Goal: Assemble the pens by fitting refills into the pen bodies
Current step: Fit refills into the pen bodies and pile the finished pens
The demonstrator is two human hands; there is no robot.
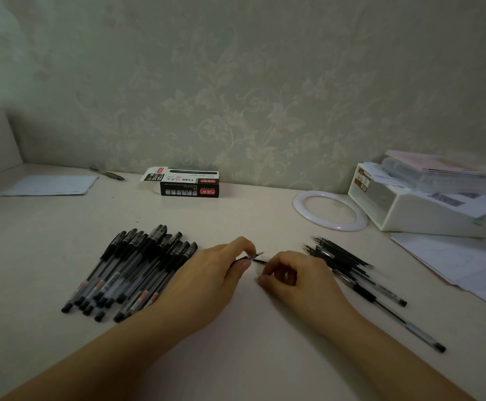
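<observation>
left hand point(215, 273) – pinching refill point(255, 257) | right hand point(291, 277) – fingers curled, grip unclear | pens point(132, 270) left

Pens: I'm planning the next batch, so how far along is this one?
Done, apparently: the capped pens piled on the left. In hand: a refill pinched by the left hand, the right hand at its other end. Left: the loose refills and two pen bodies on the right.

left hand point(207, 273): bare, no rings | right hand point(296, 280): bare | forearms: bare, no sleeves visible
</observation>
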